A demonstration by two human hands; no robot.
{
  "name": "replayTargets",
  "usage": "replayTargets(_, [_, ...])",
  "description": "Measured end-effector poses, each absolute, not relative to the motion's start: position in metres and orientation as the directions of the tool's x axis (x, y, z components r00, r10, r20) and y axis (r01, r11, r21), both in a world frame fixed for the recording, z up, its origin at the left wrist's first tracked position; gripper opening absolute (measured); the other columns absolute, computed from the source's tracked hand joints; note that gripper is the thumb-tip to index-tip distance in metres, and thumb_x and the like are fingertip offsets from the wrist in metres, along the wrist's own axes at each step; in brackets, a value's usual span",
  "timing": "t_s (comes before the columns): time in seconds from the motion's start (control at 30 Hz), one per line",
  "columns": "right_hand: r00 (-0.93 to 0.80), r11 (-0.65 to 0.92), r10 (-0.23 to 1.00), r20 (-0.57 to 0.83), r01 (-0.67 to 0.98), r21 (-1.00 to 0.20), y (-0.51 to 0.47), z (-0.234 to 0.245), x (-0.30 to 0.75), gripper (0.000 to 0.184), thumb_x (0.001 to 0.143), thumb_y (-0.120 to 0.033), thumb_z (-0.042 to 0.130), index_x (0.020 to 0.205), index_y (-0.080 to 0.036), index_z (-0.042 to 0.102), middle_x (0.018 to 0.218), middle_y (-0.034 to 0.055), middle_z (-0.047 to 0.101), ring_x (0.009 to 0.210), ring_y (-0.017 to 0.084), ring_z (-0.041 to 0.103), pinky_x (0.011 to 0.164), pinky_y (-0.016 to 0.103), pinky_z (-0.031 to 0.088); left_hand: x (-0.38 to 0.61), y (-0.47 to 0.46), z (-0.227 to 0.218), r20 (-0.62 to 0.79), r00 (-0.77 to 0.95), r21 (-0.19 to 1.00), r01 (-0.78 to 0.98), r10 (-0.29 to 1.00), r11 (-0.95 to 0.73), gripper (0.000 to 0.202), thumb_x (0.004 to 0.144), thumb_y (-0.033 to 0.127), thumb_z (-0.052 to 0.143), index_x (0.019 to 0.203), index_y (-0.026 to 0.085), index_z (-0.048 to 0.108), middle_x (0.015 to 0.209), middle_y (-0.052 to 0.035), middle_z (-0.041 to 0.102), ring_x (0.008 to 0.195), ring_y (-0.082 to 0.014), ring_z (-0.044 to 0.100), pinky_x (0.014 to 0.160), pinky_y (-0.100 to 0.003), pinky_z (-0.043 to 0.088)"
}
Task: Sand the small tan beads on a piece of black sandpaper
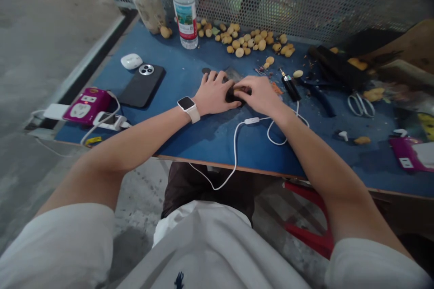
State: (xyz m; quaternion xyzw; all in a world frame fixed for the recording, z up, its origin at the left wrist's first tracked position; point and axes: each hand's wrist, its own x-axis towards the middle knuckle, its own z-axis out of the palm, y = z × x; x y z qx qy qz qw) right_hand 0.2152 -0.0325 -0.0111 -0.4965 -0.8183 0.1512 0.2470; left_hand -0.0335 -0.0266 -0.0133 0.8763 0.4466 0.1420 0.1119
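Note:
My left hand (pixel 214 92), with a white watch on the wrist, rests on the blue table (pixel 203 131) with its fingers stretched over a small dark object (pixel 233 95). From the other side my right hand (pixel 258 94) closes its fingers on that same dark object. What the object is I cannot make out. A white cable (pixel 252 121) runs under my right wrist and hangs off the table's front edge.
Several small yellow fruits (pixel 249 40) lie at the back by a water bottle (pixel 185 9) and a mesh fence. At left lie a black phone (pixel 142 85), a white case (pixel 131 61) and a magenta power strip (pixel 86 106). At right: scissors (pixel 361 104), a black tool (pixel 290 86).

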Motion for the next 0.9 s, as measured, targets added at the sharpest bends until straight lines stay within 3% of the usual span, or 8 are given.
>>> replayTargets(0.33, [-0.378, 0.453, 0.892, 0.249, 0.752, -0.48, -0.031, -0.011, 0.215, 0.022, 0.119, -0.043, 0.082, 0.127, -0.032, 0.099, 0.129, 0.0154, 0.093, 0.123, 0.045, 0.084, 0.123, 0.072, 0.067, -0.034, -0.025, -0.011, 0.142, 0.566, 0.333, 0.745, 0.812, -0.577, 0.077, 0.108, 0.082, 0.09, 0.166, 0.033, 0.084, 0.184, -0.0225, 0.066, 0.175, -0.0634, 0.05, 0.148, -0.084, 0.039])
replayTargets(0.7, [-0.35, 0.444, 0.895, 0.278, 0.77, -0.459, -0.025, -0.012, 0.226, 0.033, 0.123, -0.059, 0.081, 0.132, -0.033, 0.099, 0.12, 0.0166, 0.09, 0.123, 0.047, 0.082, 0.119, 0.073, 0.068, -0.036, -0.029, -0.007, 0.142, 0.571, 0.33, 0.743, 0.809, -0.582, 0.075, 0.11, 0.075, 0.084, 0.172, 0.033, 0.081, 0.184, -0.0243, 0.064, 0.174, -0.0673, 0.047, 0.142, -0.089, 0.04])
replayTargets(0.9, [-0.373, 0.45, 0.893, 0.253, 0.76, -0.469, -0.034, -0.01, 0.221, 0.025, 0.121, -0.05, 0.083, 0.129, -0.032, 0.099, 0.122, 0.016, 0.09, 0.118, 0.043, 0.084, 0.118, 0.069, 0.069, -0.034, -0.031, -0.006, 0.147, 0.58, 0.297, 0.747, 0.801, -0.595, 0.065, 0.115, 0.072, 0.076, 0.164, 0.031, 0.084, 0.179, -0.024, 0.066, 0.171, -0.0652, 0.05, 0.139, -0.086, 0.043])
